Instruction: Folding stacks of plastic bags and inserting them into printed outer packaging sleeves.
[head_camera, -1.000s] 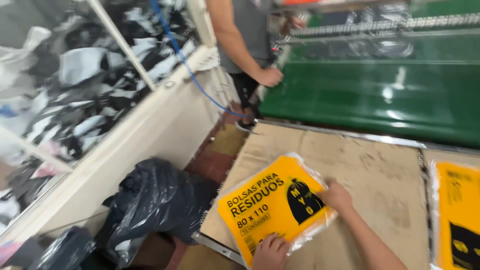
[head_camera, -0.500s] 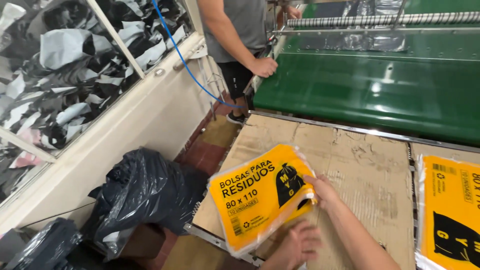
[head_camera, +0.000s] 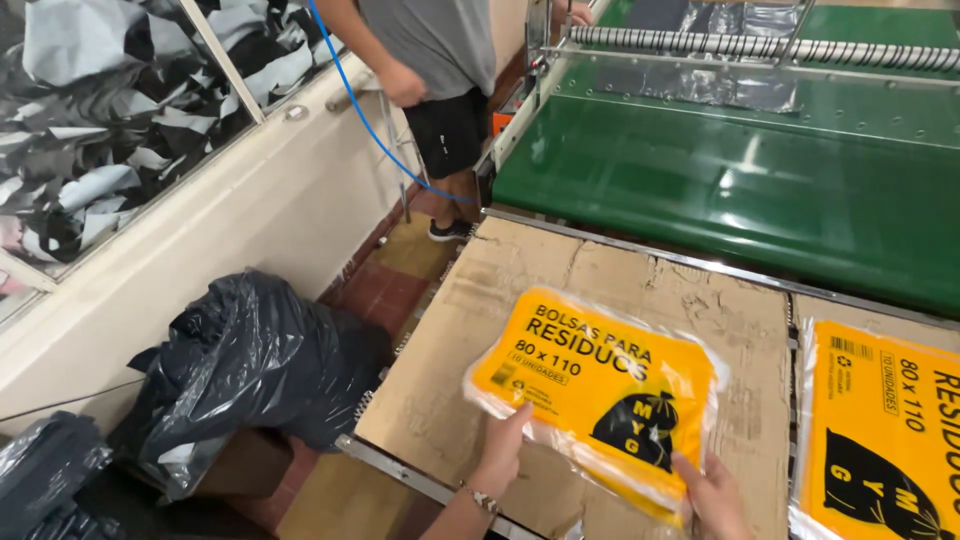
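Over the cardboard-topped table (head_camera: 600, 300), left hand (head_camera: 497, 452) and right hand (head_camera: 712, 492) pinch the yellow packet (head_camera: 590, 390)'s near edge; best kept level.

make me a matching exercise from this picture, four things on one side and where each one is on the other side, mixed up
Things:
1. yellow packet
2. second yellow packet
3. black bag
4. green belt

Places:
A. on the floor, left of the table
B. held in the left hand and right hand
C. beyond the cardboard
D. lying at the right edge

Pairs: 1-B, 2-D, 3-A, 4-C
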